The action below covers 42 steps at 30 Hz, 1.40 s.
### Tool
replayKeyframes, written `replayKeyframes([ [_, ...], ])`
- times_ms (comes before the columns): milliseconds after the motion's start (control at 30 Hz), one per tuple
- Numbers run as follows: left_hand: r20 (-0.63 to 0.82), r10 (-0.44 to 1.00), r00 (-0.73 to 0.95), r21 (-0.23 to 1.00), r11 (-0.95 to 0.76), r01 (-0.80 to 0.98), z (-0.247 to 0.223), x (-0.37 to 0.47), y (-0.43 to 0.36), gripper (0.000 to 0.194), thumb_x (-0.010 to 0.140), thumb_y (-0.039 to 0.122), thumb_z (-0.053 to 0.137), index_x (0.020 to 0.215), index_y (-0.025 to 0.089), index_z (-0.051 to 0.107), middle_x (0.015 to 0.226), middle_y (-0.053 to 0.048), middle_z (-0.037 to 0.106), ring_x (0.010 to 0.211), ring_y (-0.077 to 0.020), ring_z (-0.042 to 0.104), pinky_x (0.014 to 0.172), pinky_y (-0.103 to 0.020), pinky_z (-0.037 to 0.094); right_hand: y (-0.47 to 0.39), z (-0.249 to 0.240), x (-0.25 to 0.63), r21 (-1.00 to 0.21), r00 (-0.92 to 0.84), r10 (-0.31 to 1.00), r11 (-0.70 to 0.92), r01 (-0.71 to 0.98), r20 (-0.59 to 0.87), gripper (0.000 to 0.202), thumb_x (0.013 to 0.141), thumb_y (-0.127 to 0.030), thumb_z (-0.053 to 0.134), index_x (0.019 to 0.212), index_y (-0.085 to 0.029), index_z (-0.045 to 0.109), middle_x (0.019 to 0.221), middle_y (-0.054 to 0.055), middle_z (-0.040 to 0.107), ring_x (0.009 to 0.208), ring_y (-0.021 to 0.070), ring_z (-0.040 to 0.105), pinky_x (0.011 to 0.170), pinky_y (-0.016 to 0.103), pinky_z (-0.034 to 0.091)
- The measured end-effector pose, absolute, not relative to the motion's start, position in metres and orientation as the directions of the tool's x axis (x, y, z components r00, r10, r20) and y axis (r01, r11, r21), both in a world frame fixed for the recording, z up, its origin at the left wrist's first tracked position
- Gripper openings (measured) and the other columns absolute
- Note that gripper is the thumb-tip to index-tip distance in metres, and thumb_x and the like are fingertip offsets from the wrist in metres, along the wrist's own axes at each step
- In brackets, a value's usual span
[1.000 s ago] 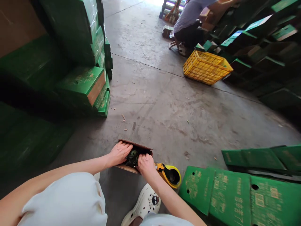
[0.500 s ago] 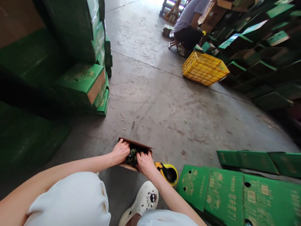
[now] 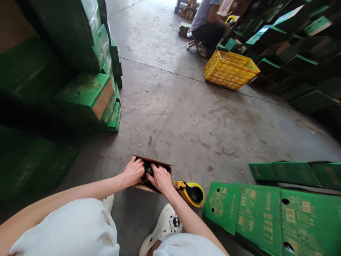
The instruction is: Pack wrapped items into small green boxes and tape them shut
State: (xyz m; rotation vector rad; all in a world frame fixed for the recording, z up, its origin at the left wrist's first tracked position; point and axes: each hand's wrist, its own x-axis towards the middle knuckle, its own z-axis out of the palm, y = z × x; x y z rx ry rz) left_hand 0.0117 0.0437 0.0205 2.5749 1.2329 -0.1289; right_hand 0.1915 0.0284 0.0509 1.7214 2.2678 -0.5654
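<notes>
A small open cardboard box (image 3: 152, 159) stands on the floor between my feet, its long sides folded up. Inside lies a dark green, glossy bundle (image 3: 146, 173), mostly covered by my fingers; I cannot make out what it is. My left hand (image 3: 134, 171) reaches in at the left end, its fingers apart and bent down onto the contents. From the right, my right hand (image 3: 159, 175) lies over the bundle with its fingers spread. Just right of the box, a yellow and black tape dispenser (image 3: 189, 192) rests on the floor.
Green printed cartons (image 3: 255, 213) stand at the lower right, and more green boxes (image 3: 87, 90) are stacked at left. A yellow crate (image 3: 229, 69) sits farther off beside a crouching person (image 3: 206, 26). Rows of open green cartons (image 3: 290, 53) line the right side.
My right hand has shifted left and farther over the contents, covering more of them. My left hand stays at the box's left end. The far person's hand has risen, with a yellow ring-shaped thing beside it.
</notes>
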Motion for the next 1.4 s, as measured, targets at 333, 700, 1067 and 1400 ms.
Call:
replayKeyframes([
  [333, -0.090, 0.786, 0.611, 0.452, -0.515, 0.728, 0.035, -0.048, 0.052, 0.037, 0.073, -0.003, 0.052, 0.095, 0.024, 0.064, 0.111, -0.004, 0.066, 0.110, -0.0216, 0.057, 0.089, -0.032, 0.047, 0.031, 0.057, 0.199, -0.054, -0.256, 0.891, 0.254, 0.966, -0.375, 0.019, 0.105, -0.017, 0.043, 0.113, -0.018, 0.060, 0.102, 0.012, 0.072, 0.094, 0.0231, 0.074, 0.074, 0.027, 0.050],
  [700, -0.096, 0.747, 0.658, 0.168, -0.640, 0.750, 0.021, -0.021, 0.049, 0.019, 0.091, 0.012, 0.054, 0.090, 0.023, 0.070, 0.083, -0.009, 0.066, 0.099, -0.0286, 0.054, 0.099, -0.047, 0.035, 0.024, 0.048, 0.203, -0.100, -0.316, 0.882, 0.300, 0.949, -0.350, 0.029, 0.105, -0.034, 0.054, 0.131, -0.023, 0.058, 0.097, 0.011, 0.077, 0.100, 0.0252, 0.072, 0.073, 0.026, 0.049],
  [1067, -0.054, 0.747, 0.663, 0.242, -0.634, 0.734, 0.018, -0.030, 0.053, 0.022, 0.093, 0.013, 0.056, 0.076, 0.022, 0.066, 0.087, -0.006, 0.063, 0.101, -0.0265, 0.052, 0.105, -0.048, 0.030, 0.044, 0.056, 0.192, -0.065, -0.251, 0.878, 0.246, 0.967, -0.408, 0.024, 0.098, -0.004, 0.047, 0.107, -0.013, 0.067, 0.095, 0.017, 0.078, 0.097, 0.0270, 0.076, 0.076, 0.029, 0.052],
  [1400, -0.109, 0.751, 0.651, 0.244, -0.615, 0.750, 0.020, -0.031, 0.059, 0.027, 0.095, 0.015, 0.054, 0.071, 0.022, 0.066, 0.077, -0.005, 0.066, 0.093, -0.0244, 0.058, 0.092, -0.044, 0.033, 0.031, 0.055, 0.184, -0.202, -0.603, 0.753, 0.568, 0.798, -0.264, 0.019, 0.106, -0.022, 0.048, 0.110, -0.020, 0.066, 0.109, 0.010, 0.072, 0.101, 0.0219, 0.068, 0.086, 0.029, 0.052],
])
